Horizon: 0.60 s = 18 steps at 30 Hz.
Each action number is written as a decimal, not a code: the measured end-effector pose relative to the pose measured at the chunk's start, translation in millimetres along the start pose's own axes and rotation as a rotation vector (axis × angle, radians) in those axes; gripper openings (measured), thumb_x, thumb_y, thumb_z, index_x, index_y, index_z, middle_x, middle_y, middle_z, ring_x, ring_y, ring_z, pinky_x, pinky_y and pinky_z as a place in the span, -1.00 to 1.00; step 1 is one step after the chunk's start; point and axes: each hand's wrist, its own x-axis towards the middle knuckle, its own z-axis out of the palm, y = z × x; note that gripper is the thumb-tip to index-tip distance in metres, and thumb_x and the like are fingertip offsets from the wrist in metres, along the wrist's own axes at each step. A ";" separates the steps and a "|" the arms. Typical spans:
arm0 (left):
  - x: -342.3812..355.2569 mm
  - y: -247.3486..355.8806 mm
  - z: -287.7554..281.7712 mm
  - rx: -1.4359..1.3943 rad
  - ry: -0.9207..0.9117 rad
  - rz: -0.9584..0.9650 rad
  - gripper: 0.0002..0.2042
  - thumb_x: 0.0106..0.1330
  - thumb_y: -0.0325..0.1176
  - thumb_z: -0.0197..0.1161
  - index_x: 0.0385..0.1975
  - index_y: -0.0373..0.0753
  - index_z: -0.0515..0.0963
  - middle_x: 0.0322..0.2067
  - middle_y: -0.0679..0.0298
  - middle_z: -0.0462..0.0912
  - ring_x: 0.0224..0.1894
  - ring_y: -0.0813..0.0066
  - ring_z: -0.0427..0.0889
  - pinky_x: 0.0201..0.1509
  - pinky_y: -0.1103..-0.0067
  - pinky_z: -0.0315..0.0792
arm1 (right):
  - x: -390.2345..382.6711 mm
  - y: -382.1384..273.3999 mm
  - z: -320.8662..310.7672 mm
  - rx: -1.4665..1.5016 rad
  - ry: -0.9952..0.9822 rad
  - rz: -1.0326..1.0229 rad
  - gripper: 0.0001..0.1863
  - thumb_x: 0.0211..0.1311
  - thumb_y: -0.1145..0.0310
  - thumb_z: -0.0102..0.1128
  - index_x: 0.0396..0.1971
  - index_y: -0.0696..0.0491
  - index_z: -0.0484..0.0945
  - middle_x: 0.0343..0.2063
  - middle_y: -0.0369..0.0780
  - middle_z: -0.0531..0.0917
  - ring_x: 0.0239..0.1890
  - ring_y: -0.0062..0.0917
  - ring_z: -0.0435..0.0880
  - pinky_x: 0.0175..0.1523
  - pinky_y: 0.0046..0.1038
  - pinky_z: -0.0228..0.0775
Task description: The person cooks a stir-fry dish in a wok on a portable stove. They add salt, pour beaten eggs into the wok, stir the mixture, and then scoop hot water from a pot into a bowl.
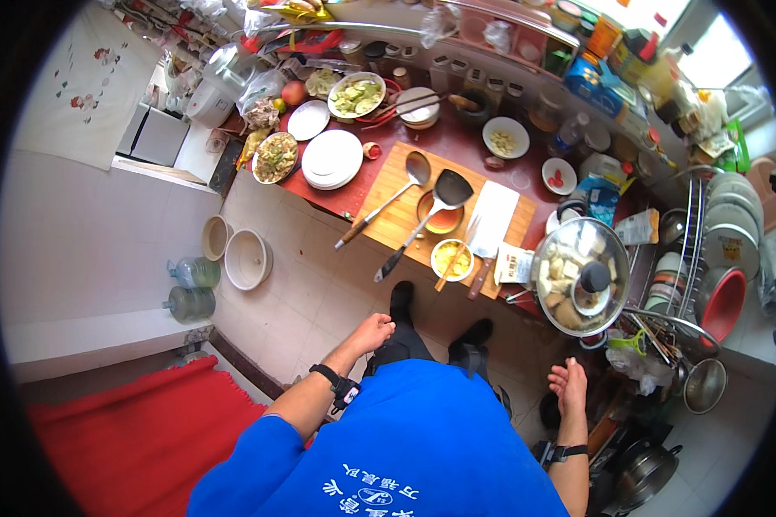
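Observation:
My left hand (374, 333) hangs in front of my body with its fingers curled closed, and nothing shows in it. Lower right, my right hand (568, 385) is apart from everything, fingers loosely bent and spread, holding nothing. Beyond that hand stands a pan under a glass lid (561, 308), with pale chunks of food visible through the glass. A wooden cutting board (391, 200) lies on the red counter. On it are a ladle (417, 168), a black-bladed spatula (451, 189), a cleaver (494, 215) and a white bowl of chopped yellow food (450, 257).
Stacked white plates (332, 158) and dishes of food, including a noodle-like dish (276, 158), fill the counter's left. A dish rack (690, 237) stands at right. Buckets (248, 260) and water jugs (190, 303) sit on the floor at left, near a red cloth (147, 422).

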 end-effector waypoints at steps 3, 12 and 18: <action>9.7 -27.3 -55.0 -0.020 0.030 -0.055 -0.54 0.46 -0.22 0.23 0.20 -0.43 0.42 -0.10 0.09 0.73 -0.12 0.39 0.71 -0.01 0.48 0.59 | -16.4 27.7 35.3 -0.116 0.131 0.044 -0.59 0.52 0.02 0.09 0.10 0.02 0.42 -0.38 -0.23 0.70 -0.53 -0.56 0.64 -0.50 -0.52 0.48; 54.5 -53.3 -203.0 0.045 0.111 -0.039 -0.58 0.49 -0.24 0.17 0.18 -0.42 0.42 -0.11 0.15 0.72 -0.18 0.50 0.69 0.00 0.50 0.57 | -78.4 91.6 197.1 -0.627 -0.111 0.091 -0.68 0.51 0.18 0.11 0.04 0.08 0.51 -0.34 -0.22 0.72 -0.44 -0.58 0.64 -0.37 -0.48 0.49; 67.3 -53.7 -237.3 -0.012 0.141 -0.027 -0.59 0.49 -0.27 0.17 0.20 -0.42 0.41 -0.11 0.14 0.72 -0.18 0.50 0.69 0.00 0.52 0.57 | -93.4 96.9 224.5 -0.717 -0.108 0.060 -0.70 0.49 0.20 0.13 0.02 0.08 0.52 -0.35 -0.23 0.72 -0.44 -0.57 0.65 -0.36 -0.46 0.50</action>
